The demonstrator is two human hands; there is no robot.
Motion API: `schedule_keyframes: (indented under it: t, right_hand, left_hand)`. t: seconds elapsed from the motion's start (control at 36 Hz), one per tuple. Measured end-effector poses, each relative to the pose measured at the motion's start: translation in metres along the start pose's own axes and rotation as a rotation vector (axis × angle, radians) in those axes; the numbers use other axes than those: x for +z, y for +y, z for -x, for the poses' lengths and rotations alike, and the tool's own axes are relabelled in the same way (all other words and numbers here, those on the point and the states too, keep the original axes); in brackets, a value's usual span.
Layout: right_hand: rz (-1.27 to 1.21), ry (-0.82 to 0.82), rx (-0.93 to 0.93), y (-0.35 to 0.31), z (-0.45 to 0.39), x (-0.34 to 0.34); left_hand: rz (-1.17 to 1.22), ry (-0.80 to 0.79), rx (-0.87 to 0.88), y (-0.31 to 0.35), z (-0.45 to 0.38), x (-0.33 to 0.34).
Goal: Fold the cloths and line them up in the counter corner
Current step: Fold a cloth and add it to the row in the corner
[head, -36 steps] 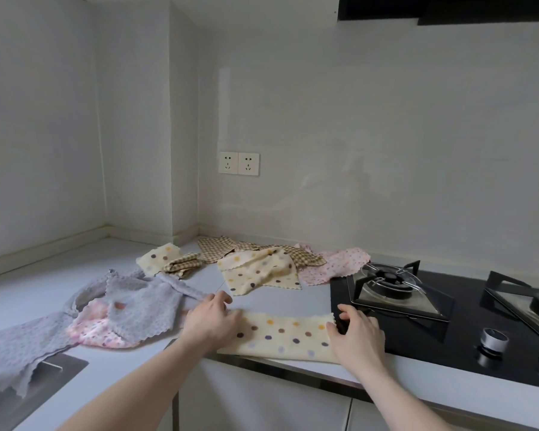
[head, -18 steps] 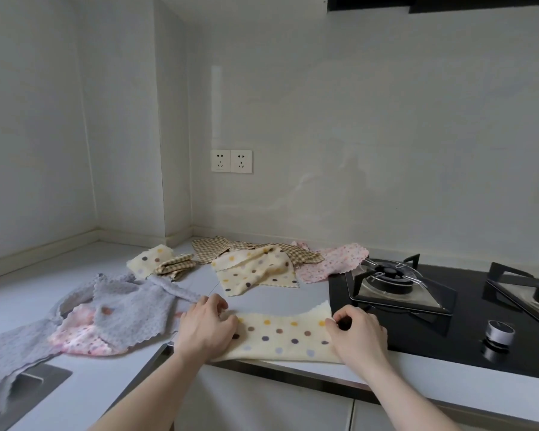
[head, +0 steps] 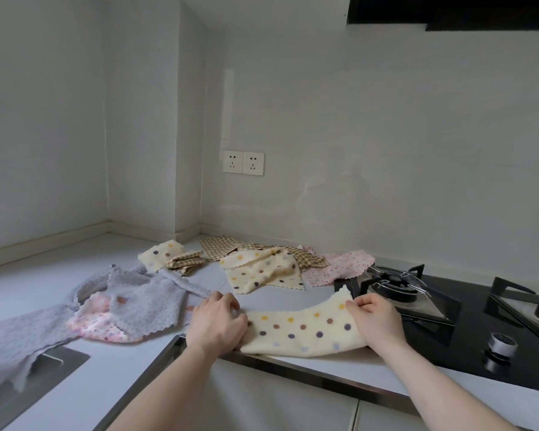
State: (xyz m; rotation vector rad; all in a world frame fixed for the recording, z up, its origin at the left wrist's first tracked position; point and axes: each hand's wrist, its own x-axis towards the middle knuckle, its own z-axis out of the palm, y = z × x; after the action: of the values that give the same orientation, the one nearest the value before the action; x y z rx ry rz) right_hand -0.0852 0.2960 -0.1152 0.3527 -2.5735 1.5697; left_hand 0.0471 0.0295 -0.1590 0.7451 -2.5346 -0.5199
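Item: cream dotted cloth (head: pixel 305 329), half-folded strip at the surface's front edge. Left hand (head: pixel 217 321) pinches its left end; right hand (head: pixel 375 318) pinches the lifted right corner. Risks: uneven layers; dragging onto the stove (head: pixel 395 290).

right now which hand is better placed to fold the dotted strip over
Probably the right hand: it pinches the raised end of the dotted cloth and could carry it leftward, while the left hand holds the other end down.
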Motion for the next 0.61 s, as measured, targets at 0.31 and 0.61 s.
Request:
schedule_keyframes:
  t: [0.31, 0.61]
  right_hand:
    - [0.014, -0.289, 0.067, -0.064, -0.01, 0.022]
    - [-0.088, -0.431, 0.088, -0.088, 0.029, 0.081]
  left_hand:
    - [-0.011, -0.016, -0.004, -0.004, 0.002, 0.0]
    - [-0.043, -0.013, 0.007, -0.004, 0.002, -0.001]
